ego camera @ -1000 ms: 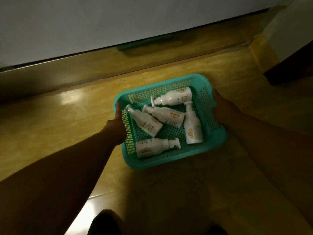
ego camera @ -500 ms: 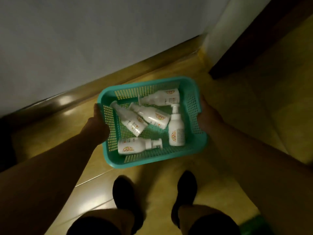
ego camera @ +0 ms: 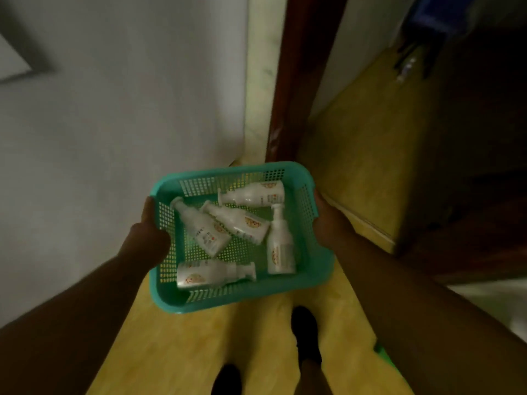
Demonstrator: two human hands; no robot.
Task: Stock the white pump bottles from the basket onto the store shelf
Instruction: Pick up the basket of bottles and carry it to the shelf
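Note:
I carry a teal plastic basket (ego camera: 313,269) with perforated walls in front of me, above the floor. My left hand (ego camera: 149,223) grips its left rim and my right hand (ego camera: 325,223) grips its right rim. Several white pump bottles with orange labels lie on their sides inside: one along the far wall (ego camera: 253,195), two crossed in the middle (ego camera: 239,222) (ego camera: 202,229), one along the right (ego camera: 279,246), one along the near wall (ego camera: 211,275). No store shelf is in view.
A white wall (ego camera: 114,109) rises on the left. A dark wooden door frame (ego camera: 296,81) stands straight ahead, with a dim room and yellow floor (ego camera: 356,143) beyond. My two dark shoes (ego camera: 306,334) show below the basket.
The basket has come up off the floor in both hands. My view has lifted and swung right, from the base of the wall to the door frame.

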